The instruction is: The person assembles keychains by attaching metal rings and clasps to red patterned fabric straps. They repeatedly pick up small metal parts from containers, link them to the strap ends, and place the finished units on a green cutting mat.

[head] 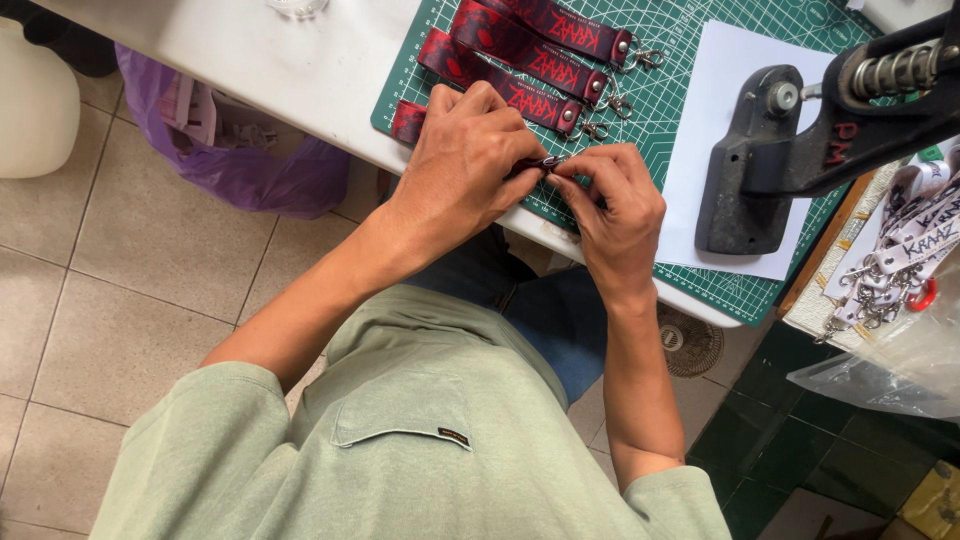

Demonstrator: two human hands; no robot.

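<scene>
Head view: your left hand point(462, 165) and right hand point(612, 205) meet at the table edge, fingertips of both pinching a small metal clasp point(551, 161) on a red strap point(408, 120) — it lies over the green cutting mat point(700, 270), just below three finished red lanyards point(530, 55), beside a black hand press point(760, 170).

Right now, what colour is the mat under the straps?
Green with a pale grid, the mat, head view.
</scene>
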